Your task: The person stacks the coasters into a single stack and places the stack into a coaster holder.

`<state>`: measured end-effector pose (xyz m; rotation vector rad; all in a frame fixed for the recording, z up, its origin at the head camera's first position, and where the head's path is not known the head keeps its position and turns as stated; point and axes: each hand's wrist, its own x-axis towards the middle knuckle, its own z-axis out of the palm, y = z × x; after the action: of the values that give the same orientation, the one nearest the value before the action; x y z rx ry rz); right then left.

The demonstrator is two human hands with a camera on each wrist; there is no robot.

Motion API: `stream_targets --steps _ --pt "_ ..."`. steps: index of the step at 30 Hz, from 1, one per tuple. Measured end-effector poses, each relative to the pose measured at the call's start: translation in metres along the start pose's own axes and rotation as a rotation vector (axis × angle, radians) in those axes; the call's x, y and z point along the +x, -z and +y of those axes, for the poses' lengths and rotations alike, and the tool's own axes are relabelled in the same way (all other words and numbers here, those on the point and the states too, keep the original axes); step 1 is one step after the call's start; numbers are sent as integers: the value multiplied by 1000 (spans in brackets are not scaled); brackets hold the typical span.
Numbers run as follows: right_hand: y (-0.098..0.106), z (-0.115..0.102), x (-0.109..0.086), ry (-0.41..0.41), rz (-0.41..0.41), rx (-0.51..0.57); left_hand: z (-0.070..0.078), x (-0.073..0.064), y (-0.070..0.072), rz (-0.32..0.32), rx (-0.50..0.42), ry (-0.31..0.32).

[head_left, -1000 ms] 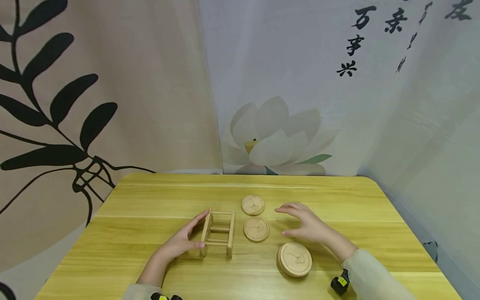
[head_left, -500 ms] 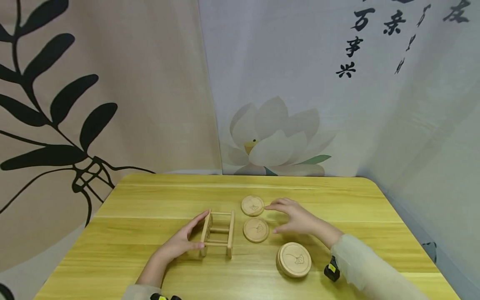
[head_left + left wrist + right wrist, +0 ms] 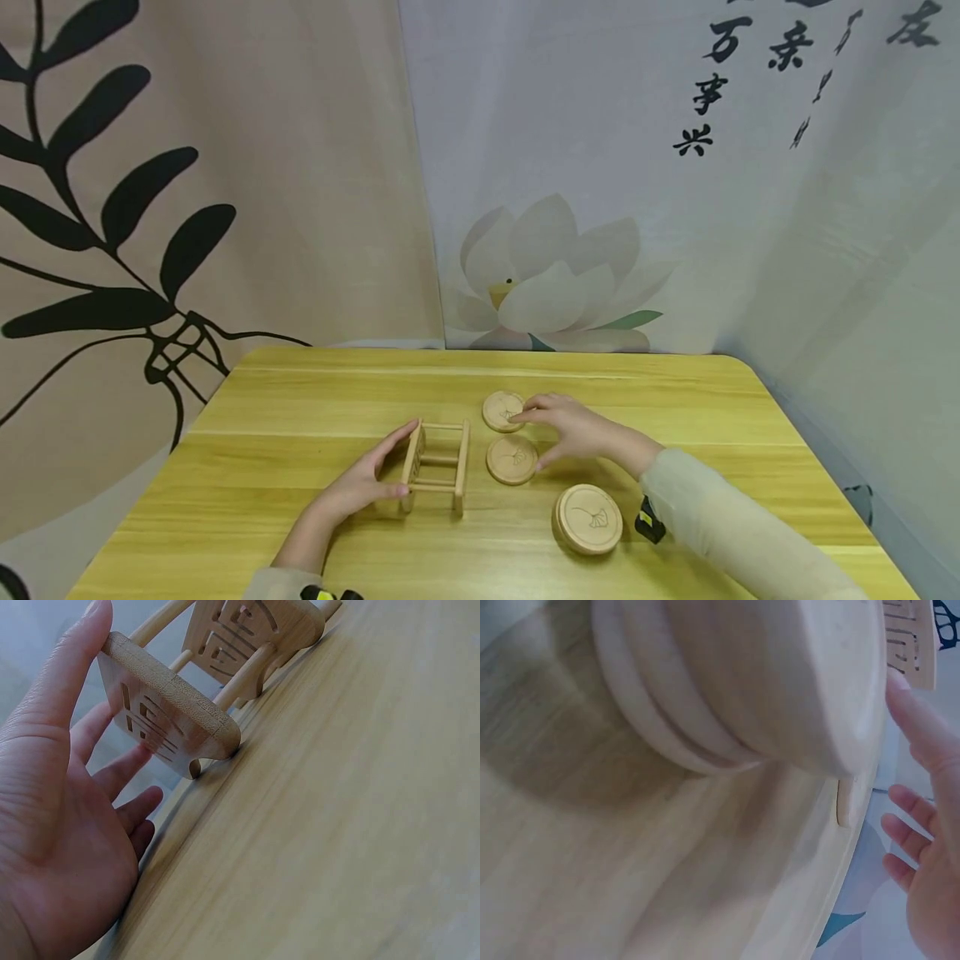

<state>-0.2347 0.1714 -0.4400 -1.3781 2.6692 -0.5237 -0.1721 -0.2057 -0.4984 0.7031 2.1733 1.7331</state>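
My left hand (image 3: 362, 482) grips the left side panel of a small wooden coaster rack (image 3: 438, 485), its thumb at the near edge. In the left wrist view the rack's cut-out panel (image 3: 161, 712) stands on edge, with the fingers against its outer face. My right hand (image 3: 573, 429) hovers with fingers spread beside two round wooden coasters. Its forefinger overlaps the far coaster (image 3: 502, 412), and its thumb comes right to the rim of the near coaster (image 3: 512, 461). Nothing is held in it.
A stack of wooden coasters (image 3: 589, 520) with a carved leaf stands nearer, below the right forearm; it looms large in the right wrist view. Everything rests on a yellow wood-grain table (image 3: 300, 400). A printed curtain (image 3: 555, 167) hangs behind its back edge.
My right hand has moved left, from beside the coasters until its fingertips reach over them. The left hand and rack have stayed put.
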Motion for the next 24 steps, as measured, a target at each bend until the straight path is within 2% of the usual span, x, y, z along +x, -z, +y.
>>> stream_targets --steps 6,14,24 --pt "0 -5 7 30 -68 -24 2 0 -1 5 9 7" --pt "-6 -5 17 -26 -179 -80 3 -1 -1 6 14 2" --pt "-12 -3 21 -14 -228 -149 1 0 -1 9 30 -17"
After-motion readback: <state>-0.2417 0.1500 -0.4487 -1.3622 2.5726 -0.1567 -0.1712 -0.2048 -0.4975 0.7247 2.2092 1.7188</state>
